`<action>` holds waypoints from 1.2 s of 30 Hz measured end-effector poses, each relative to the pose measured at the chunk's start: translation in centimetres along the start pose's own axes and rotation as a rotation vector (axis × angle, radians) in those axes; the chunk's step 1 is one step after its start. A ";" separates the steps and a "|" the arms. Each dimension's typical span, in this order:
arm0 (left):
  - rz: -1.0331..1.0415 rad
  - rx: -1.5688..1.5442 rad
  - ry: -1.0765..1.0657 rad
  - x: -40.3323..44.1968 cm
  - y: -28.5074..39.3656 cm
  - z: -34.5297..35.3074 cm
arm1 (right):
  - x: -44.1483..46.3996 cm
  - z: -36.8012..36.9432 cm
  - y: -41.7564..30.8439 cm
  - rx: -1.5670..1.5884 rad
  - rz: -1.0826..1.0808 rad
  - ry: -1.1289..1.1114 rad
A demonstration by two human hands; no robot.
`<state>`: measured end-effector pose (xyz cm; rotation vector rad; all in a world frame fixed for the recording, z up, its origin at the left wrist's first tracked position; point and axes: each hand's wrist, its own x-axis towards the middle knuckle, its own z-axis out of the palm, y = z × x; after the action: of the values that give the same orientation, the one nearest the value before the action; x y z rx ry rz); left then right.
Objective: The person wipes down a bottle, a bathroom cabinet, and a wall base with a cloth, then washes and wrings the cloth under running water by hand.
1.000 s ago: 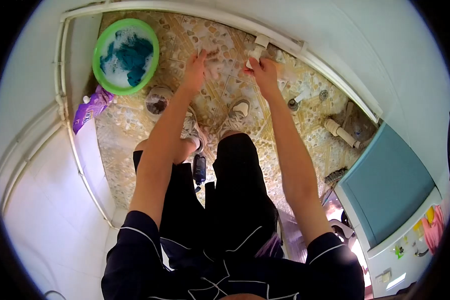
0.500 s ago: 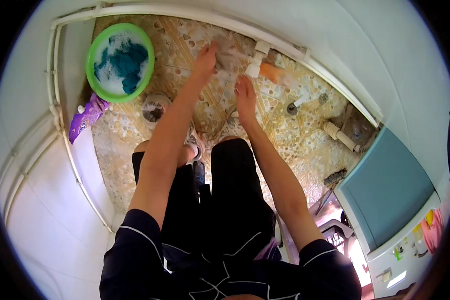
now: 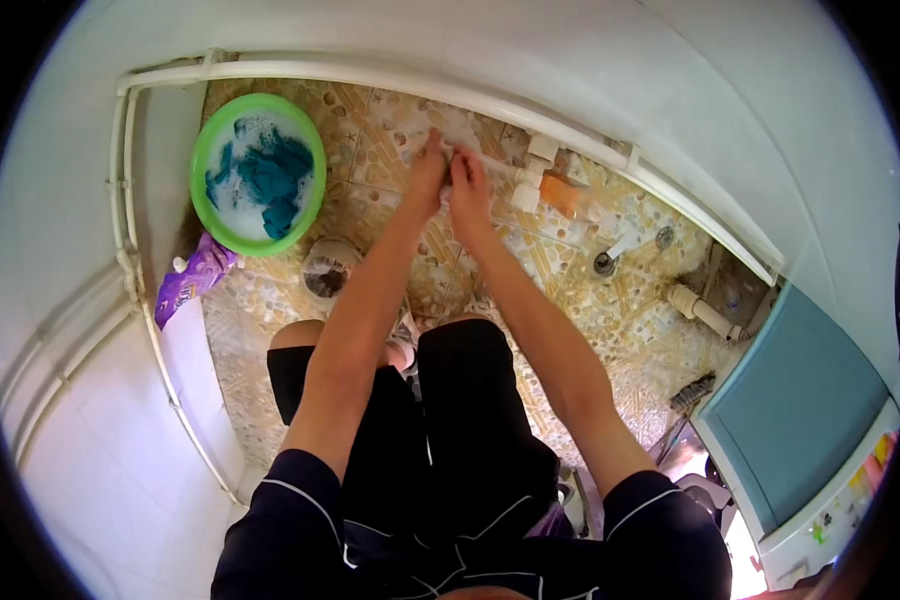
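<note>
My left hand (image 3: 427, 178) and my right hand (image 3: 469, 197) are close together over the tiled floor, in front of the wall pipe. The fingers of both look closed. A small pale patch shows between the hands, too blurred to name. Just right of my right hand is a white pipe fitting (image 3: 526, 188), with an orange bottle-like thing (image 3: 560, 197) beside it. To the left stands a green basin (image 3: 317, 190) holding teal cloth (image 3: 270, 172) in foamy water.
A purple pouch (image 3: 192, 280) leans below the basin. Near my left forearm is a round whitish container (image 3: 330, 268). At right are a floor drain (image 3: 605, 264), a drain pipe (image 3: 705, 312), a brush (image 3: 692, 392) and a blue-topped appliance (image 3: 800, 390). A white pipe (image 3: 370, 78) follows the wall.
My hands have come together, the right hand moving up and left toward the left hand, its fingers now curled. The whole view has shifted slightly, so the basin and floor appear lower.
</note>
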<state>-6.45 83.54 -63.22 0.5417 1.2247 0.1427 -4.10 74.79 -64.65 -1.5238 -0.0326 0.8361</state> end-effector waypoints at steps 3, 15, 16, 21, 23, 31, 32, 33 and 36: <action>0.041 -0.087 -0.284 2.5 -4.1 1.5 | 1.5 0.0 -0.6 0.147 0.257 0.179; 0.155 -0.124 -0.249 1.3 -1.2 1.5 | -3.9 -3.2 -0.5 -0.585 -0.311 -0.080; 0.142 -0.231 -0.283 0.6 -0.5 1.4 | -5.5 -4.2 -1.5 -0.512 -0.292 -0.121; 0.138 -0.411 -0.282 2.8 -2.1 1.1 | -6.0 -5.3 -1.8 -0.319 -0.094 -0.018; 0.155 -0.450 -0.223 0.8 -1.1 1.0 | -3.0 -2.0 -2.7 -0.265 -0.117 0.035; 0.460 0.062 -0.125 -0.5 -0.6 2.9 | 0.4 -0.2 -2.5 0.285 0.157 0.126; 0.341 -0.087 -0.129 0.2 0.0 2.7 | -0.3 -0.6 -2.2 0.281 0.070 0.051; 0.217 -0.237 -0.130 0.9 0.3 2.8 | -1.3 -0.5 -3.0 0.283 -0.016 -0.024; 0.185 -0.368 -0.166 1.2 -0.4 3.5 | 0.0 -0.2 -2.5 0.768 0.132 0.225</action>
<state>-2.88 82.54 -63.66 0.3360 0.9564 0.4621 -2.89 75.01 -62.52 -0.8835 0.5058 0.6619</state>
